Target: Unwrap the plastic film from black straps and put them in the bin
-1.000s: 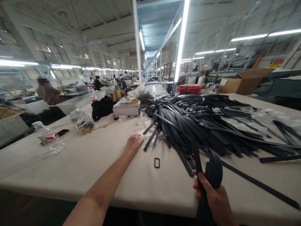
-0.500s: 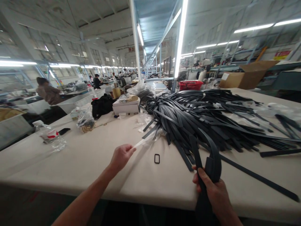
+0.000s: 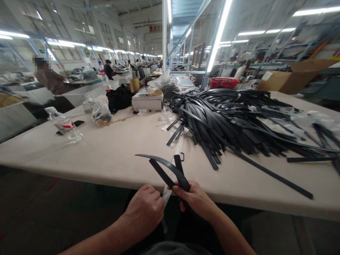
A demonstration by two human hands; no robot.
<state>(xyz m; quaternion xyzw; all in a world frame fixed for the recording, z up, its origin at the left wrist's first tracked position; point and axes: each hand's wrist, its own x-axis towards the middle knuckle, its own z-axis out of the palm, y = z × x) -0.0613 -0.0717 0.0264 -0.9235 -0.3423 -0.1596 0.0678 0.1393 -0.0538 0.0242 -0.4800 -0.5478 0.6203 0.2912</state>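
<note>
My left hand (image 3: 146,209) is closed in a fist around a translucent whitish plastic strip (image 3: 179,144), which runs up across the table toward the strap pile. Just right of it, my right hand (image 3: 198,199) grips several flat black straps (image 3: 162,172), their ends fanning up and to the left over the table edge. The plastic strip passes behind these straps. A small black rectangular ring (image 3: 182,157) lies on the table, partly covered by a strap end. Beyond the hands spreads a large heap of loose black straps (image 3: 204,120).
On the cream-covered table (image 3: 114,148) are a clear plastic bottle (image 3: 65,124), a bag of small brass-coloured parts (image 3: 102,117), a black cloth bundle (image 3: 120,98) and a white box (image 3: 147,102). Farther back stand a red basket (image 3: 224,83) and a cardboard carton (image 3: 289,79). People work in the background.
My left hand has come back toward my body, drawing the plastic strip with it. My right hand has moved left with the straps, so both hands are now close together at the table's front edge.
</note>
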